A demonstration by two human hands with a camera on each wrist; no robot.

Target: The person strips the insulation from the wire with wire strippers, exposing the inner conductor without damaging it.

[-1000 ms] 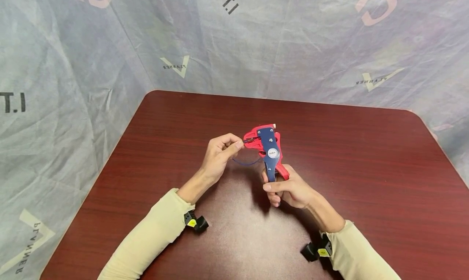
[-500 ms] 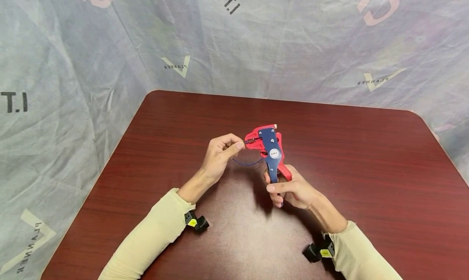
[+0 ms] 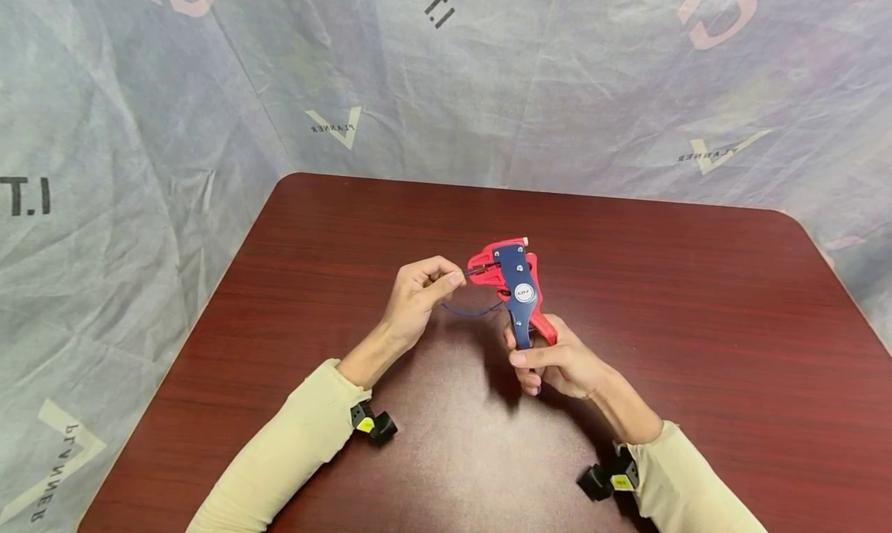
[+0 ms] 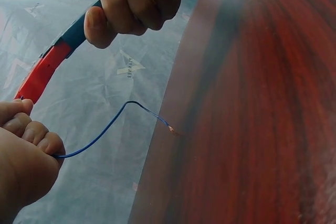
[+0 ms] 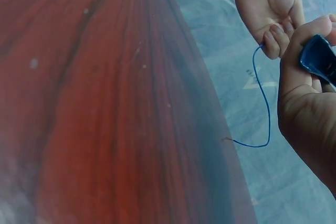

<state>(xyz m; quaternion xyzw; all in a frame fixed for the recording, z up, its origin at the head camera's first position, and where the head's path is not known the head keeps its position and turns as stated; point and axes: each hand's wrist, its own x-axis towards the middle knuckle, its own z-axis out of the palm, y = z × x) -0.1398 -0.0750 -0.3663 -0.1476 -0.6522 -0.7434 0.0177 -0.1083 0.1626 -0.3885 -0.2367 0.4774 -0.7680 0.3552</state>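
My left hand point(image 3: 416, 294) pinches a thin blue wire point(image 4: 103, 132) between thumb and forefinger. My right hand point(image 3: 561, 365) grips the handles of a red and blue wire stripper point(image 3: 518, 281), held up above the table. One end of the wire runs from the left fingertips into the stripper's red nose; how deep it sits there is hard to see. The rest of the wire leaves the left hand's curled fingers and bends loosely downward. Its free end shows bare copper strands point(image 4: 171, 129) in the left wrist view. Only the blue handle end point(image 5: 316, 59) shows in the right wrist view.
A dark red wooden table point(image 3: 348, 231) lies beneath both hands. Grey printed fabric point(image 3: 446, 91) hangs behind it and along the left side. A black camera mount point(image 3: 372, 422) is strapped on each sleeve.
My right hand and the wire stripper have shifted slightly right, away from the left fingertips. A short length of wire now shows between those fingertips and the stripper's nose. My left hand has barely moved.
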